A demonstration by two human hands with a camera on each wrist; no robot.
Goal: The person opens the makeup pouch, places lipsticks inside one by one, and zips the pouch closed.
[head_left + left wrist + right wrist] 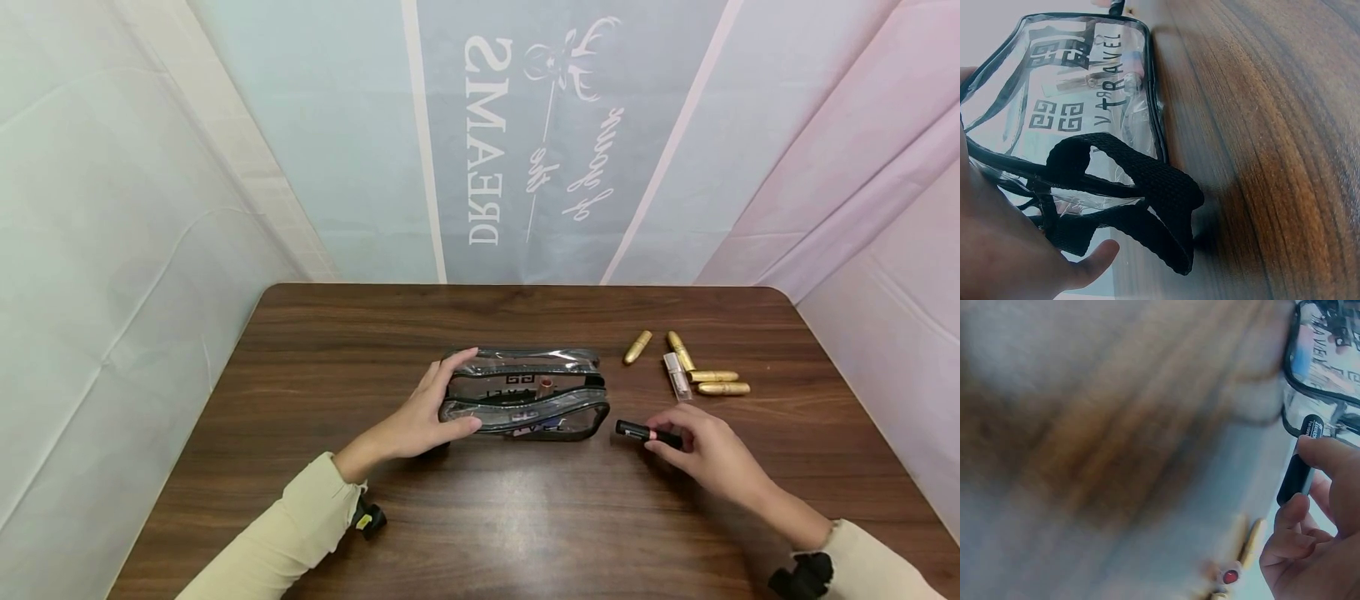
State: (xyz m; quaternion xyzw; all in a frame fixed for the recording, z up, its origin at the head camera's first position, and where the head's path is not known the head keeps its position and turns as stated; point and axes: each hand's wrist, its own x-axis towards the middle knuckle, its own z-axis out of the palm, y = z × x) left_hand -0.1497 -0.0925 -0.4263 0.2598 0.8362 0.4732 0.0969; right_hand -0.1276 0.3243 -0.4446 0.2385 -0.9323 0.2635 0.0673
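Observation:
A clear zip pouch (pixel 558 414) with black piping and TRAVEL lettering stands unzipped mid-table. My left hand (pixel 423 421) holds its left end, thumb on the near rim and fingers on the far rim. Beside that hand hangs the pouch's black webbing strap (pixel 1129 169). Several small cosmetics lie inside, one of them a reddish-capped tube (pixel 545 386). To the right of the pouch, my right hand (pixel 712 450) pinches a black lipstick tube (pixel 633 430) with a pink band, one end pointing toward the pouch. White print shows on the tube in the right wrist view.
Several gold bullet-shaped tubes (pixel 718 388) lie at the right, beyond my right hand. Among them is a clear and silver lipstick (pixel 677 377). The brown wooden table (pixel 337 333) ends at a printed cloth backdrop (pixel 360 167).

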